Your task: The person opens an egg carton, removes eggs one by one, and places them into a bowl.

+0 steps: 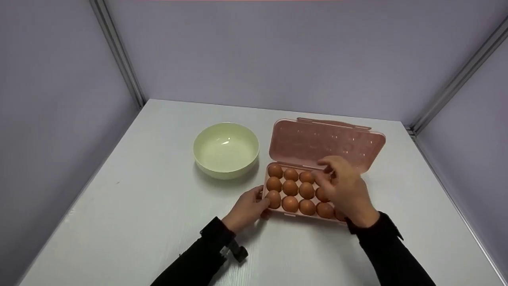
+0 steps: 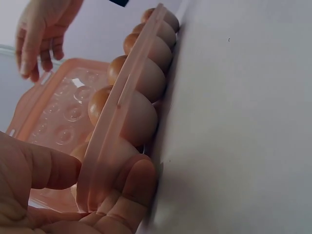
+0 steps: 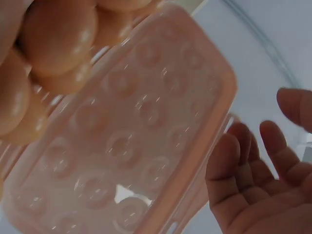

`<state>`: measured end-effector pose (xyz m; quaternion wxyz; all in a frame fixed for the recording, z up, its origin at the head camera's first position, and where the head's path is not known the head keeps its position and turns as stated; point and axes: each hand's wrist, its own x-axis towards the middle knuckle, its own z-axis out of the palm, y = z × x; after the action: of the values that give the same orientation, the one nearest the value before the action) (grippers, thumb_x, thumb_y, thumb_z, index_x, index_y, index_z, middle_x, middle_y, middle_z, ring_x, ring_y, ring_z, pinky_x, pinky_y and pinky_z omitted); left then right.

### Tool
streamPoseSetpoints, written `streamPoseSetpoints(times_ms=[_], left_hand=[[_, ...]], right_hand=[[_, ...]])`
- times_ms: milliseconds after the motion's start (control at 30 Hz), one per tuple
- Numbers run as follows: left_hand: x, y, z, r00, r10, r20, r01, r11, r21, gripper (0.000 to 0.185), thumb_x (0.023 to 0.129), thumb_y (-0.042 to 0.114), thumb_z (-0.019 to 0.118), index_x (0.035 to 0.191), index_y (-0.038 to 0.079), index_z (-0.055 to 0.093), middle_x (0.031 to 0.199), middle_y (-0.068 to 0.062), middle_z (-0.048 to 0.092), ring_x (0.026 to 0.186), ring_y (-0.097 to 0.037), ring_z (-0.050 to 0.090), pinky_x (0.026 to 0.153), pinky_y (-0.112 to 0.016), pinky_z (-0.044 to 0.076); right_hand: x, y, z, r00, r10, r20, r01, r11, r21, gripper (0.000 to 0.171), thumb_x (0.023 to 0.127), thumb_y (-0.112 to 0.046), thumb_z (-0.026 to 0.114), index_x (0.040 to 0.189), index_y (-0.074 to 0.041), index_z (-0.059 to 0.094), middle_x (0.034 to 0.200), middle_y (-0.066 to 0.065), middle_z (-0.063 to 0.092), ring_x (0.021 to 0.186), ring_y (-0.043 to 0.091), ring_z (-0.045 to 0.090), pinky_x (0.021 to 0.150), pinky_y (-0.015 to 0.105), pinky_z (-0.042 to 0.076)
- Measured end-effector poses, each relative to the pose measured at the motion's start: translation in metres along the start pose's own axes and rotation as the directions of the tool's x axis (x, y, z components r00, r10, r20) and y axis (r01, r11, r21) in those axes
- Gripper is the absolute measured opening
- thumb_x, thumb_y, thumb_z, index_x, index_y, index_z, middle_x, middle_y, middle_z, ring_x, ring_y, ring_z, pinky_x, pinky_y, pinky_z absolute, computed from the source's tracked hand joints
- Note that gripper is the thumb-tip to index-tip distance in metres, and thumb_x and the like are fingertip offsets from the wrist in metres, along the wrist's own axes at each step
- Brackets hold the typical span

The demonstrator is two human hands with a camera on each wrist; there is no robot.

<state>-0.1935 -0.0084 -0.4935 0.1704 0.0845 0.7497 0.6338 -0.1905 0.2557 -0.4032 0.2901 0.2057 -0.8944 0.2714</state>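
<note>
A pink plastic egg box (image 1: 289, 215) lies on the white table with its see-through lid (image 1: 323, 141) tipped back. Rows of brown eggs (image 1: 290, 204) fill the part that shows. At the box's left end, my left hand (image 1: 246, 208) grips the rim, thumb on top and fingers underneath, as the left wrist view confirms. My right hand (image 1: 347, 188) is raised above the right part of the box, hiding some eggs. Its fingers (image 3: 224, 158) are loosely bent and its thumb stands apart, with nothing between them.
To the left of the box stands a pale green bowl (image 1: 226, 174), with no contents visible inside. Grey-white panels (image 1: 254, 55) rise behind the table (image 1: 131, 190) and at its sides, joined by metal corner posts (image 1: 121, 53).
</note>
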Motion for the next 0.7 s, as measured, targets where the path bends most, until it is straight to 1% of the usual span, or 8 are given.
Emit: streamPoseSetpoints(times_ms=[67,100,167,233,333,433,567,700], left_hand=[[0.000,0.000,-0.001,1.000,0.006,-0.001,-0.006,1.000,0.006,0.049,0.106,0.018,0.059,0.152,0.001,0.053,0.116,-0.013,0.073,0.079,-0.019,0.073,0.073,-0.034,0.063],[-0.001,0.000,-0.002,1.000,0.008,-0.002,-0.008,1.000,0.014,0.050,0.106,0.018,0.059,0.153,0.000,0.052,0.115,-0.013,0.073,0.079,-0.019,0.073,0.073,-0.034,0.063],[0.000,0.000,-0.003,1.000,0.013,-0.004,-0.013,1.000,0.027,0.051,0.107,0.018,0.059,0.153,-0.002,0.052,0.113,-0.013,0.073,0.078,-0.019,0.073,0.072,-0.033,0.062],[0.000,0.000,-0.004,1.000,0.018,-0.009,-0.018,0.999,0.041,0.049,0.107,0.020,0.059,0.151,-0.002,0.053,0.109,-0.012,0.074,0.075,-0.018,0.073,0.070,-0.032,0.061],[0.001,0.001,-0.004,1.000,0.018,-0.026,-0.017,0.999,0.027,0.045,0.108,0.020,0.056,0.148,-0.001,0.057,0.101,-0.011,0.074,0.070,-0.018,0.071,0.066,-0.030,0.059],[0.001,0.001,-0.005,0.998,0.008,-0.058,-0.009,1.000,-0.019,0.042,0.108,0.017,0.051,0.144,-0.002,0.061,0.094,-0.009,0.074,0.065,-0.017,0.068,0.063,-0.030,0.059],[0.001,0.002,-0.006,0.994,-0.011,-0.109,0.003,0.998,-0.069,0.042,0.109,0.019,0.047,0.142,-0.003,0.063,0.086,-0.014,0.075,0.058,-0.016,0.066,0.058,-0.032,0.060],[0.001,0.002,-0.009,0.987,-0.012,-0.162,0.000,0.997,-0.071,0.043,0.109,0.018,0.046,0.142,-0.004,0.063,0.085,-0.018,0.075,0.054,-0.014,0.066,0.057,-0.033,0.060]], right_hand=[[-0.001,-0.016,0.010,0.986,-0.073,0.153,0.079,0.996,-0.036,0.030,0.092,-0.011,0.084,0.119,-0.005,0.072,0.106,0.009,0.075,0.088,0.019,0.069,0.074,0.033,0.061],[-0.002,-0.022,0.017,0.974,-0.099,0.205,0.113,0.992,-0.057,0.032,0.091,-0.014,0.085,0.120,-0.006,0.073,0.107,0.009,0.075,0.091,0.021,0.071,0.077,0.035,0.062],[-0.003,-0.032,0.032,0.946,-0.147,0.288,0.176,0.981,-0.077,0.032,0.090,-0.016,0.086,0.118,-0.007,0.072,0.106,0.008,0.074,0.091,0.022,0.069,0.077,0.038,0.062],[-0.006,-0.040,0.048,0.927,-0.185,0.325,0.234,0.965,-0.116,0.034,0.088,-0.020,0.088,0.116,-0.009,0.073,0.102,0.006,0.073,0.089,0.023,0.069,0.075,0.038,0.060],[-0.011,-0.046,0.073,0.919,-0.243,0.311,0.314,0.928,-0.202,0.032,0.084,-0.025,0.090,0.109,-0.014,0.073,0.093,0.003,0.069,0.079,0.023,0.067,0.060,0.037,0.053],[-0.015,-0.050,0.092,0.917,-0.285,0.281,0.357,0.899,-0.253,0.026,0.083,-0.025,0.090,0.102,-0.015,0.075,0.093,0.001,0.070,0.075,0.024,0.066,0.059,0.038,0.051],[-0.018,-0.053,0.105,0.926,-0.278,0.253,0.347,0.892,-0.289,0.013,0.086,-0.018,0.086,0.092,-0.013,0.076,0.095,0.001,0.069,0.074,0.024,0.063,0.068,0.038,0.052],[-0.020,-0.056,0.108,0.950,-0.216,0.224,0.286,0.890,-0.356,0.012,0.086,-0.018,0.084,0.089,-0.012,0.074,0.084,0.003,0.068,0.072,0.027,0.062,0.066,0.040,0.051]])
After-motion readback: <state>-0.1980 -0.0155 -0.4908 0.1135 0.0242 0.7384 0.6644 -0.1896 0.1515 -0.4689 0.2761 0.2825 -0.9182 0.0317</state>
